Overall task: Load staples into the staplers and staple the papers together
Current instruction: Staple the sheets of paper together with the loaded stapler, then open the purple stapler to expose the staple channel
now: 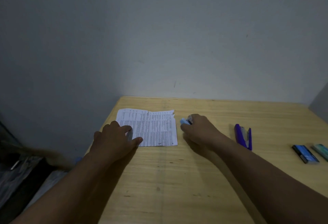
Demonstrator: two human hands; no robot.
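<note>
Printed white paper sheets [152, 128] flat on the wooden table; just right of them a small light-blue stapler [185, 122], farther right a purple stapler [242, 136] on its side, then blue [305, 153] and teal staple boxes [321, 150].

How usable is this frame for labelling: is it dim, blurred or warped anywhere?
Head view: dim overall, with no glare; the wall falls into shadow toward the edges. The left hand on the paper is slightly smeared, the print unreadable. The table edges splay under wide-angle distortion. The purple stapler stays fairly crisp.
</note>
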